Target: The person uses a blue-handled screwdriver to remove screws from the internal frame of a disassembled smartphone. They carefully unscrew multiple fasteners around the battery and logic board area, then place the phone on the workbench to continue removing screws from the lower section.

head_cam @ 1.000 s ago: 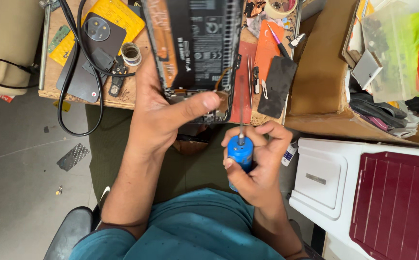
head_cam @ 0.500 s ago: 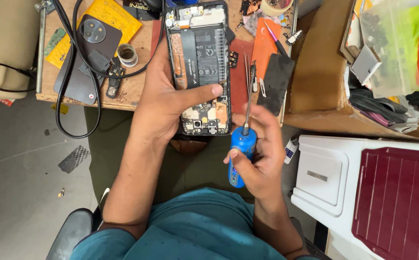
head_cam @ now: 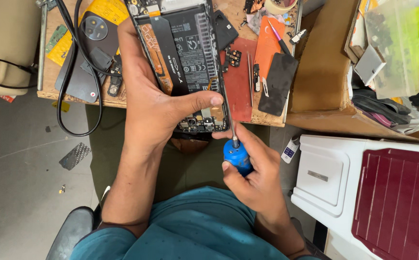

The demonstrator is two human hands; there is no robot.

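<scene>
The left hand point(head_cam: 154, 103) reaches forward from a bare forearm, palm turned inward, fingers wrapped behind what it grips and the thumb laid flat across its front, pointing right. The right hand point(head_cam: 252, 168) sits just below and right of that thumb, fingers curled in a closed fist, wrist bent upward.

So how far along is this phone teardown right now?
Done: the back cover is off and lies on the bench, leaving the battery exposed. In hand: the left hand holds the opened phone, while the right hand sets the blue screwdriver at its lower right edge. Left: battery and lower board remain in place.
</scene>
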